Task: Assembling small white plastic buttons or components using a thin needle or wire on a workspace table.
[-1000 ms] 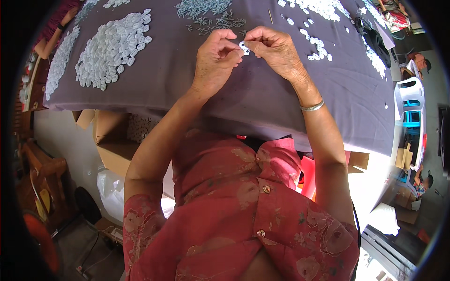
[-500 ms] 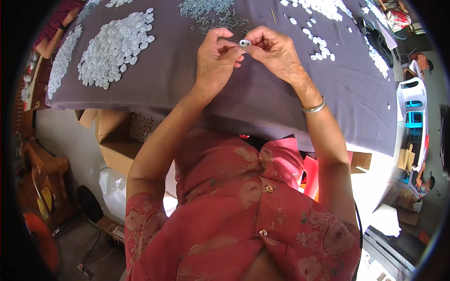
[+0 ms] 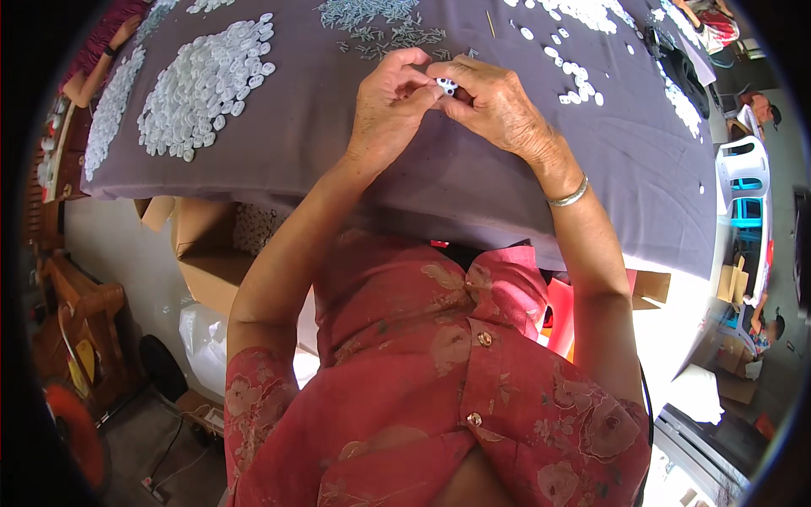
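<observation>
Piece (image 3: 448, 86) in right hand (image 3: 498, 106), white heap (image 3: 203, 93) leftward, grey bits (image 3: 372, 13) beyond

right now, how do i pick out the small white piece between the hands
Find the purple-grey tablecloth, then the left hand and right hand close together over it. Between them is the small white piece; unlike the white pieces piled on the cloth, it is held up and shows dark spots.

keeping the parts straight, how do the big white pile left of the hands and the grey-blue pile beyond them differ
The white pile is of broad, rounded pieces; the grey-blue pile is of thin, slender ones. The white pile shows whole, while the grey-blue pile runs off the picture's top edge. Both lie loose on the same dark cloth.
</observation>
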Action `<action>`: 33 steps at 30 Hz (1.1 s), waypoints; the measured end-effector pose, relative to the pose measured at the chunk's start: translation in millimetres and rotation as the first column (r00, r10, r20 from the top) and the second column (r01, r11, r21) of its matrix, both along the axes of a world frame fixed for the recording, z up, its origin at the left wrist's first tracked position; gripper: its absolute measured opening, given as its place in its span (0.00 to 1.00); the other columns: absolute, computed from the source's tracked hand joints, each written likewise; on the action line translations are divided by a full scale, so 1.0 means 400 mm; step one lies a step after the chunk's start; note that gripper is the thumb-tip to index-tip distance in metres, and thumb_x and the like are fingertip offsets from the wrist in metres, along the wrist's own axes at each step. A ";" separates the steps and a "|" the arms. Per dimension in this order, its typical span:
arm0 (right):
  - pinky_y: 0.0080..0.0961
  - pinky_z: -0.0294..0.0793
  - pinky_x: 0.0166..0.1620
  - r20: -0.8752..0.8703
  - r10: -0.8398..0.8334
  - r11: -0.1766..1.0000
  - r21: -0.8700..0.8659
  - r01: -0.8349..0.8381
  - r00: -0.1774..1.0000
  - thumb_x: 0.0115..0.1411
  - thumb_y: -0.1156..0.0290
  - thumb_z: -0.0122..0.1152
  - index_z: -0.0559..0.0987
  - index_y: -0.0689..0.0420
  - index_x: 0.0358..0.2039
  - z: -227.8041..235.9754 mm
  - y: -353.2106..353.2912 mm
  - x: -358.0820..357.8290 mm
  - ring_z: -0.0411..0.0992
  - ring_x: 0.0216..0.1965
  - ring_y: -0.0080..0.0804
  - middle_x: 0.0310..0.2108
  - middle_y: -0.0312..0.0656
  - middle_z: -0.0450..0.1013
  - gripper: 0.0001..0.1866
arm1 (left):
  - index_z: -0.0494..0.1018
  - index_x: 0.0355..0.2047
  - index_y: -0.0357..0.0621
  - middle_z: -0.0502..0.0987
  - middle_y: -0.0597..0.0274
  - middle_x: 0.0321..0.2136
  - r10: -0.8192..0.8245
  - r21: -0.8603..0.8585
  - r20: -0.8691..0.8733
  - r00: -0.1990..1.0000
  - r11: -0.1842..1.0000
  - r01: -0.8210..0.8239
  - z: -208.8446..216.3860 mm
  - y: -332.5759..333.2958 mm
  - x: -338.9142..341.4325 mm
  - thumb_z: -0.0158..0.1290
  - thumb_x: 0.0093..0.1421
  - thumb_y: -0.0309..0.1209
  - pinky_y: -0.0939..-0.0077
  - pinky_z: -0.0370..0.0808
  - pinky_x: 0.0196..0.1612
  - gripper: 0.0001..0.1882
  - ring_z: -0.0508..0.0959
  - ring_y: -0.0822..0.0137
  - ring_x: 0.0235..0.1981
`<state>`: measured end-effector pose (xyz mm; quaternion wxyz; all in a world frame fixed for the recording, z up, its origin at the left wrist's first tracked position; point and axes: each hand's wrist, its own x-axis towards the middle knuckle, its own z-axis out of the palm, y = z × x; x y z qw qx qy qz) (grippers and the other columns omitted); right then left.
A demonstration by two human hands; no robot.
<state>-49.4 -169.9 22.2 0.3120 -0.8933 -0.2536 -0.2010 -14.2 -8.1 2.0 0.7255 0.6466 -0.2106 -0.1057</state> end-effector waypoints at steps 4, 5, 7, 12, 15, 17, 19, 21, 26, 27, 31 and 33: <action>0.26 0.74 0.32 -0.065 -0.007 0.998 0.058 0.011 0.998 0.48 0.77 0.64 0.74 0.58 0.42 0.001 -0.007 -0.004 0.72 0.28 0.36 0.36 0.43 0.74 0.19 | 0.67 0.46 0.39 0.76 0.72 0.26 -0.012 -0.020 -0.042 0.999 1.000 0.011 0.006 0.002 -0.002 0.54 0.55 0.23 0.88 0.66 0.29 0.18 0.69 0.83 0.27; 0.28 0.74 0.34 -0.057 0.009 1.000 0.026 -0.008 0.998 0.48 0.76 0.64 0.73 0.58 0.44 -0.007 -0.011 -0.002 0.72 0.31 0.39 0.38 0.44 0.74 0.20 | 0.67 0.46 0.39 0.76 0.72 0.26 -0.013 -0.020 -0.042 0.999 1.000 0.012 0.002 0.005 0.002 0.54 0.55 0.23 0.88 0.66 0.29 0.18 0.69 0.83 0.27; 0.30 0.74 0.36 -0.050 0.027 1.000 -0.006 -0.027 0.998 0.49 0.76 0.63 0.73 0.58 0.45 -0.014 -0.014 -0.001 0.73 0.34 0.42 0.40 0.45 0.73 0.20 | 0.66 0.46 0.34 0.77 0.65 0.26 -0.024 0.094 0.021 0.999 0.995 0.022 -0.006 0.011 0.013 0.56 0.52 0.21 0.85 0.71 0.34 0.20 0.72 0.80 0.29; 0.34 0.73 0.41 -0.065 0.116 0.993 0.002 -0.116 0.991 0.53 0.75 0.60 0.68 0.56 0.51 -0.029 -0.019 0.002 0.71 0.40 0.49 0.44 0.48 0.72 0.24 | 0.65 0.47 0.34 0.77 0.65 0.24 -0.034 0.068 0.066 0.997 0.997 0.030 -0.010 0.008 0.014 0.56 0.51 0.21 0.84 0.71 0.32 0.22 0.72 0.80 0.27; 0.31 0.73 0.38 -0.085 0.036 0.997 -0.062 -0.041 0.996 0.53 0.73 0.61 0.64 0.54 0.54 -0.013 -0.010 -0.006 0.72 0.35 0.44 0.40 0.47 0.72 0.27 | 0.63 0.48 0.34 0.77 0.64 0.24 -0.048 0.034 0.020 0.999 0.998 0.047 -0.009 0.007 0.010 0.56 0.51 0.20 0.84 0.71 0.32 0.24 0.72 0.79 0.26; 0.29 0.73 0.37 -0.223 0.001 1.000 -0.022 -0.006 0.975 0.53 0.73 0.62 0.63 0.53 0.55 0.012 0.000 -0.016 0.71 0.32 0.40 0.37 0.45 0.72 0.29 | 0.62 0.49 0.34 0.77 0.64 0.24 -0.049 0.036 0.004 0.999 0.998 0.049 -0.011 0.008 0.008 0.56 0.51 0.20 0.84 0.72 0.32 0.25 0.73 0.79 0.26; 0.27 0.72 0.35 -0.355 -0.031 0.999 0.011 0.037 0.934 0.53 0.73 0.62 0.62 0.52 0.56 0.021 0.001 -0.019 0.70 0.29 0.36 0.34 0.43 0.71 0.30 | 0.60 0.50 0.34 0.77 0.63 0.24 -0.036 -0.025 -0.010 0.999 0.999 0.036 -0.012 0.006 0.009 0.56 0.51 0.20 0.84 0.72 0.32 0.27 0.73 0.79 0.27; 0.22 0.70 0.33 -0.359 -0.057 0.991 0.093 0.097 0.932 0.54 0.75 0.61 0.65 0.53 0.53 0.019 -0.005 -0.020 0.66 0.26 0.24 0.30 0.37 0.69 0.26 | 0.60 0.50 0.34 0.77 0.63 0.24 -0.023 -0.046 -0.004 1.000 0.999 0.022 -0.010 0.003 0.004 0.56 0.51 0.20 0.85 0.71 0.32 0.26 0.73 0.79 0.26; 0.16 0.68 0.34 -0.452 0.019 0.951 0.283 0.123 0.892 0.56 0.76 0.58 0.70 0.54 0.47 0.010 -0.052 -0.007 0.65 0.27 0.16 0.29 0.31 0.70 0.17 | 0.60 0.50 0.35 0.77 0.63 0.24 0.033 -0.004 0.050 0.998 0.999 -0.033 -0.008 0.005 0.009 0.56 0.51 0.21 0.86 0.70 0.31 0.26 0.72 0.79 0.25; 0.14 0.68 0.34 -0.471 0.039 0.936 0.325 0.132 0.881 0.57 0.76 0.57 0.71 0.55 0.45 0.010 -0.056 -0.005 0.65 0.28 0.14 0.29 0.30 0.70 0.14 | 0.60 0.50 0.35 0.77 0.64 0.24 0.046 -0.008 0.061 0.997 0.999 -0.046 -0.010 0.005 0.010 0.56 0.51 0.21 0.86 0.70 0.30 0.26 0.72 0.79 0.25; 0.15 0.70 0.35 -0.394 0.024 0.936 0.330 0.118 0.919 0.60 0.75 0.54 0.73 0.57 0.44 0.008 -0.036 -0.006 0.67 0.27 0.17 0.29 0.32 0.72 0.11 | 0.59 0.50 0.33 0.77 0.64 0.23 0.074 -0.009 0.070 0.995 0.997 -0.074 -0.016 0.005 0.010 0.56 0.51 0.22 0.86 0.70 0.30 0.27 0.71 0.80 0.25; 0.18 0.70 0.32 -0.353 0.008 0.939 0.324 0.114 0.936 0.59 0.74 0.54 0.73 0.56 0.42 0.006 -0.021 -0.006 0.68 0.25 0.19 0.26 0.34 0.71 0.09 | 0.59 0.50 0.33 0.77 0.64 0.23 0.079 0.001 0.084 0.993 0.997 -0.079 -0.017 0.003 0.010 0.56 0.51 0.22 0.85 0.70 0.31 0.27 0.72 0.79 0.24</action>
